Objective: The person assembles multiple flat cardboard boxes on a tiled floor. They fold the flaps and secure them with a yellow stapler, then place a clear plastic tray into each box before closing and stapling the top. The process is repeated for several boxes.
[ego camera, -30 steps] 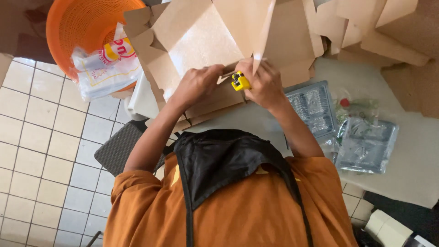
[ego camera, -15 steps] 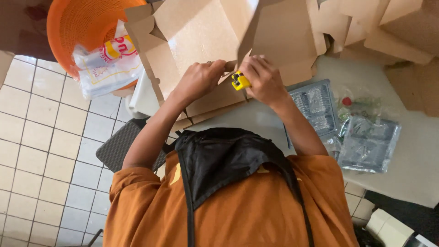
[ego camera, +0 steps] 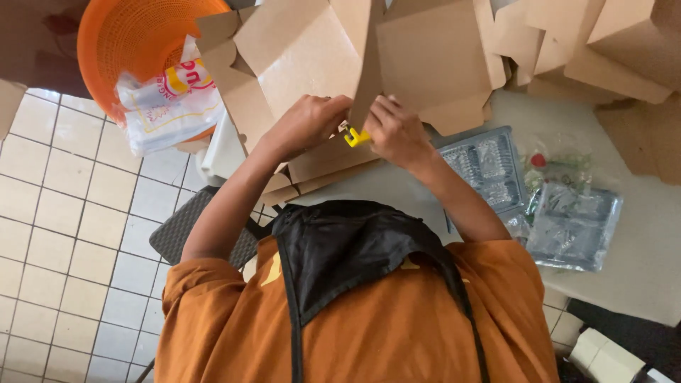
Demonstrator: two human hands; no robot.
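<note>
Both hands pinch a folded brown cardboard box flap (ego camera: 365,71) at the table's near edge.
Left hand (ego camera: 308,124) and right hand (ego camera: 397,131) grip beside a small yellow tool (ego camera: 353,136); uneven pressure could crease the flap crooked or drop the tool.

A white tiled floor (ego camera: 64,213) lies beside a pale grey table (ego camera: 638,262) in daylight.
</note>
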